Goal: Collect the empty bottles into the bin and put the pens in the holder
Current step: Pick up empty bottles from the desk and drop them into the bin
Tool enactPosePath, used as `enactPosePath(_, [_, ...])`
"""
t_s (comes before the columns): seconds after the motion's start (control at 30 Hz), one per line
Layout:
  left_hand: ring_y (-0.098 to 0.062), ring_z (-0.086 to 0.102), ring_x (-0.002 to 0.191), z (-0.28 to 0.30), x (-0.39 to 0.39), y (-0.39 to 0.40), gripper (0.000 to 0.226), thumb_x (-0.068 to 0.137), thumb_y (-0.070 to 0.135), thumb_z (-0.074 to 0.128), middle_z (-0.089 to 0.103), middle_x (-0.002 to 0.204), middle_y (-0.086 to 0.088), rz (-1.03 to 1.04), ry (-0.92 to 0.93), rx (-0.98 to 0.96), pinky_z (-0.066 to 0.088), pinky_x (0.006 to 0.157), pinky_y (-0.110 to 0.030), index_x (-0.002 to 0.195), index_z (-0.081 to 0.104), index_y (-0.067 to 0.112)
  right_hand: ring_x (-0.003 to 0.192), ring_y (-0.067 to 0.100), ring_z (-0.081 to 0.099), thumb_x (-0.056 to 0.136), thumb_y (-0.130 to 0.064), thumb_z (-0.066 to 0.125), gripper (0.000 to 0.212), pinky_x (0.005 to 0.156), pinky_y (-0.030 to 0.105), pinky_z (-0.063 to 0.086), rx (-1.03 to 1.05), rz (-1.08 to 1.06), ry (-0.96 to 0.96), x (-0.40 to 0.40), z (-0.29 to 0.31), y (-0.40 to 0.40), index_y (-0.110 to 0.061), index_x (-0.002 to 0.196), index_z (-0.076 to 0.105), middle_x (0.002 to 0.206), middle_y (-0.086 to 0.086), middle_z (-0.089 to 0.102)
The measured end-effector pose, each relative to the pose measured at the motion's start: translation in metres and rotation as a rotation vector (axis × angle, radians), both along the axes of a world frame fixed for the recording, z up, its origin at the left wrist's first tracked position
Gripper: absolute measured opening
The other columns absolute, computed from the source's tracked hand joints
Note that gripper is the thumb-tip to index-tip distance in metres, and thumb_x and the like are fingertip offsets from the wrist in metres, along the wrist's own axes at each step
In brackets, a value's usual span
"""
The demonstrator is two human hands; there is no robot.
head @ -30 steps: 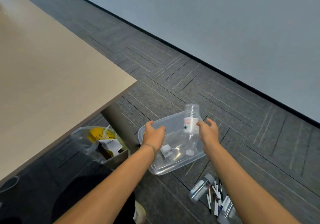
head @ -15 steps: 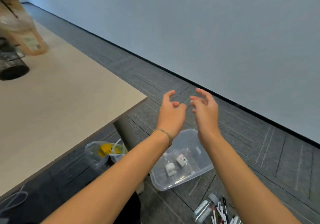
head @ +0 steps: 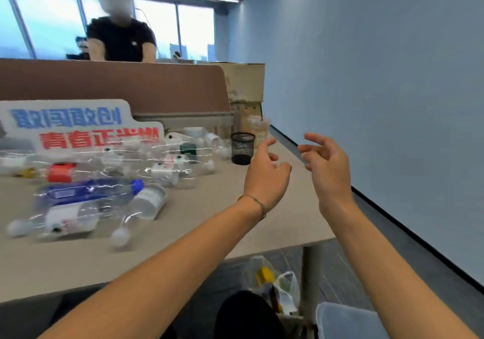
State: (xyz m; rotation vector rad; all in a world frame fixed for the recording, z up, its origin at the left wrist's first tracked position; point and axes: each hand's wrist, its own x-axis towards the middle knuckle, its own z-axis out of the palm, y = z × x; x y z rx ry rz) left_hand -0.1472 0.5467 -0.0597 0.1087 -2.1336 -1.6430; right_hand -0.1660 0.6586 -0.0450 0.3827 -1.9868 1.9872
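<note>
Several empty clear plastic bottles lie on their sides across the beige table (head: pixel 275 223); among them are a blue-capped bottle (head: pixel 86 190), a red-labelled bottle (head: pixel 61 172) and a white-labelled bottle (head: pixel 68 221). A black mesh pen holder (head: pixel 242 148) stands near the table's far right edge. My left hand (head: pixel 265 175) hovers open above the table, just in front of the holder. My right hand (head: pixel 327 166) floats open beside it, past the table's right edge. Both hands hold nothing. A corner of the clear bin (head: pixel 340 320) shows at the bottom, on the floor.
A white sign (head: pixel 78 126) with blue and red characters stands behind the bottles. A brown partition (head: pixel 117 84) backs the table, with a person in black behind it. Cardboard boxes (head: pixel 246 82) sit at the far corner. A bag of rubbish (head: pixel 272 281) lies under the table.
The view has swung up from the floor bin to the tabletop. My right hand let go of a bottle into the bin, and both hands rose, empty, to table height.
</note>
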Motion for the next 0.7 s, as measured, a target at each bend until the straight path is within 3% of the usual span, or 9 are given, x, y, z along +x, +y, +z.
enactPosePath(0.13, [-0.021, 0.063, 0.094, 0.022, 0.016, -0.081, 0.051, 0.09, 0.011, 0.059, 0.059, 0.104, 0.004, 0.143, 0.046, -0.038, 0.053, 0.084, -0.036, 0.137, 0.048, 0.027, 0.092, 0.002, 0.066, 0.094, -0.001, 0.056, 0.034, 0.074, 0.018, 0.047, 0.049, 0.14, 0.016, 0.002, 0.013, -0.076, -0.024, 0.117, 0.067, 0.101, -0.003, 0.072])
enactPosePath(0.27, [-0.019, 0.063, 0.088, 0.033, 0.034, -0.154, 0.043, 0.094, 0.019, 0.057, 0.062, 0.111, 0.0, 0.265, -0.007, -0.154, 0.057, 0.084, -0.039, 0.136, 0.051, 0.027, 0.098, 0.009, 0.066, 0.093, -0.001, 0.056, 0.036, 0.076, 0.021, 0.048, 0.116, 0.27, 0.019, 0.001, 0.016, -0.143, -0.023, 0.119, 0.069, 0.102, -0.001, 0.073])
enactPosePath(0.33, [-0.022, 0.066, 0.092, 0.03, 0.043, -0.188, 0.041, 0.094, 0.026, 0.056, 0.067, 0.114, -0.006, 0.286, -0.166, -0.327, 0.056, 0.087, -0.04, 0.134, 0.053, 0.025, 0.096, 0.011, 0.066, 0.094, -0.001, 0.056, 0.035, 0.077, 0.024, 0.049, 0.117, 0.319, 0.017, 0.001, 0.016, -0.166, -0.024, 0.117, 0.069, 0.101, 0.0, 0.073])
enactPosePath(0.47, [-0.033, 0.052, 0.129, 0.008, 0.056, -0.229, 0.062, 0.094, 0.044, 0.053, 0.052, 0.146, -0.01, 0.27, -0.594, -0.737, 0.046, 0.103, -0.042, 0.15, 0.04, 0.021, 0.092, 0.006, 0.066, 0.094, 0.002, 0.055, 0.036, 0.076, 0.02, 0.049, 0.126, 0.37, 0.024, -0.004, 0.01, -0.192, -0.025, 0.113, 0.069, 0.098, -0.002, 0.073])
enactPosePath(0.63, [-0.033, 0.059, 0.119, -0.021, 0.047, -0.232, 0.077, 0.091, 0.056, 0.052, 0.059, 0.136, -0.01, 0.273, -0.773, -0.954, 0.05, 0.093, -0.041, 0.152, 0.027, 0.017, 0.094, 0.01, 0.067, 0.092, 0.007, 0.053, 0.04, 0.08, 0.024, 0.052, 0.11, 0.38, -0.008, -0.014, -0.004, -0.201, -0.023, 0.112, 0.071, 0.101, 0.004, 0.073])
enactPosePath(0.7, [-0.034, 0.059, 0.12, -0.032, 0.041, -0.23, 0.094, 0.089, 0.056, 0.056, 0.056, 0.141, -0.012, 0.267, -0.822, -0.992, 0.05, 0.094, -0.044, 0.16, 0.008, 0.019, 0.096, 0.01, 0.067, 0.092, 0.007, 0.053, 0.041, 0.081, 0.025, 0.051, 0.112, 0.368, -0.007, -0.017, -0.009, -0.202, -0.024, 0.112, 0.071, 0.101, 0.003, 0.073])
